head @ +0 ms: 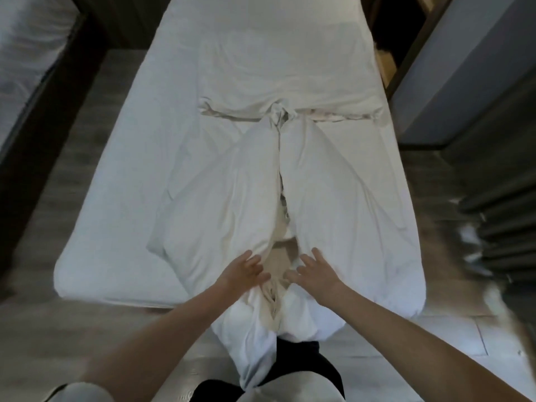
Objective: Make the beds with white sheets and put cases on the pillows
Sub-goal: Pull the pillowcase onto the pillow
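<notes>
Two hands are working at the foot end of the bed [116,213], a single one covered in smooth white. The left hand [245,272] and the right hand [314,271] are lying palm down on a bunched white cover [229,198], one on each side of a long slit that is running along the middle of the bed. The fingers [316,253] of both hands are spreading out nearly straight and released, pressing on the cloth at the slit's edges and clutching nothing. Between the two hands a cream inner layer [280,264] is showing through the gap.

The white cover is lying over the foot half of the bed in two puffed lobes, which are meeting in a tight gather at the middle of the bed. Its near end is hanging off the foot of the bed and draping down against the person's black trousers [301,361]. Over the head half of the bed a second sheet [284,68] is lying flat, its crumpled folded edge crossing the bed just beyond that gather.

Left of the bed, across a strip of wooden floor [58,314], another bed [26,53] is showing at the frame's edge. Right of the bed a grey panel [464,68] is standing, and dark pleated curtains [499,227] are hanging nearer the foot end.
</notes>
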Demonstrator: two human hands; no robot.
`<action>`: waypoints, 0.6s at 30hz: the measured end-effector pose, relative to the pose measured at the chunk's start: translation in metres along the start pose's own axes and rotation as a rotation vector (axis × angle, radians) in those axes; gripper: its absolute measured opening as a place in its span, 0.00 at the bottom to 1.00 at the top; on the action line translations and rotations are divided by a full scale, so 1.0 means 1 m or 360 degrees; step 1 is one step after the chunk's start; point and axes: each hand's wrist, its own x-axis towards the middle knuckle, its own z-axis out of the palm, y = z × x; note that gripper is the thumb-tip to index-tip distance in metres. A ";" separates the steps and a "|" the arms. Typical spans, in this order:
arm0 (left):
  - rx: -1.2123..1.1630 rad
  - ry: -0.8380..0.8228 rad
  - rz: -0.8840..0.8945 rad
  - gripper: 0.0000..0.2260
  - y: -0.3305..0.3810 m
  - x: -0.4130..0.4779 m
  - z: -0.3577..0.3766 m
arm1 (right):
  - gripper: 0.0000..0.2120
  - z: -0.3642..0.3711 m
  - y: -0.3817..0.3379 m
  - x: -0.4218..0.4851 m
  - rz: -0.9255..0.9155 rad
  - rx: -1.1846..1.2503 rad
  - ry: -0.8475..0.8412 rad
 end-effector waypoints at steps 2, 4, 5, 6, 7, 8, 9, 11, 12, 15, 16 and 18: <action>-0.0013 0.0099 0.0019 0.23 -0.004 0.002 0.012 | 0.13 0.005 0.001 -0.004 0.0199 -0.0165 -0.0375; 0.0065 0.0154 0.0003 0.20 -0.009 0.004 0.021 | 0.16 0.014 0.002 -0.005 0.0110 -0.0227 -0.0536; 0.0096 0.0118 -0.0020 0.20 -0.013 0.000 0.019 | 0.20 0.011 0.006 -0.008 0.0126 -0.0228 -0.0608; 0.0088 0.0109 -0.0038 0.20 -0.017 -0.004 0.013 | 0.22 0.006 0.011 -0.012 0.0148 -0.0192 -0.0564; 0.0058 0.0132 -0.0071 0.19 -0.021 -0.010 0.012 | 0.22 0.002 0.017 -0.015 0.0184 -0.0127 -0.0453; 0.0011 0.0151 -0.0134 0.17 -0.027 -0.015 0.010 | 0.21 0.002 0.021 -0.017 0.0247 -0.0049 -0.0332; -0.0018 0.0163 -0.0208 0.16 -0.034 -0.021 0.007 | 0.19 -0.004 0.029 -0.022 0.0348 0.0072 -0.0236; -0.0020 0.0185 -0.0375 0.16 -0.052 -0.034 -0.001 | 0.18 -0.020 0.048 -0.033 0.0533 0.0198 -0.0117; -0.0019 0.0180 -0.0474 0.16 -0.063 -0.041 -0.006 | 0.18 -0.029 0.059 -0.039 0.0647 0.0202 -0.0039; -0.0008 0.0203 -0.0760 0.16 -0.102 -0.064 -0.029 | 0.15 -0.060 0.089 -0.059 0.1001 0.0256 0.0197; -0.0006 0.0226 -0.0859 0.16 -0.116 -0.071 -0.038 | 0.14 -0.068 0.096 -0.064 0.1109 0.0279 0.0264; -0.0040 0.0292 -0.1052 0.16 -0.141 -0.087 -0.056 | 0.14 -0.087 0.112 -0.074 0.1274 0.0267 0.0404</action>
